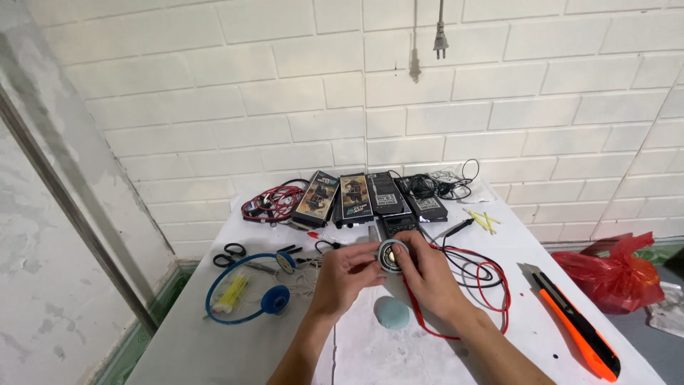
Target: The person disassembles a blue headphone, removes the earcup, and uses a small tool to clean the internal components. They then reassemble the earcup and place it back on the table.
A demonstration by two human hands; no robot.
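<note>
I see my left hand [347,274] and right hand [425,269] both pinching a small round metal-rimmed speaker driver [391,255] between curled fingertips above the white table [548,321], just beyond a pale blue round ear pad [392,312], with blue headphones [246,292] lying left

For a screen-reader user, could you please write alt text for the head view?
Two hands, the left hand and the right hand, together hold a small round speaker part above a white table. Around them lie blue headphones, red and black leads, an orange utility knife, scissors and a row of small boxes by a white brick wall.
</note>
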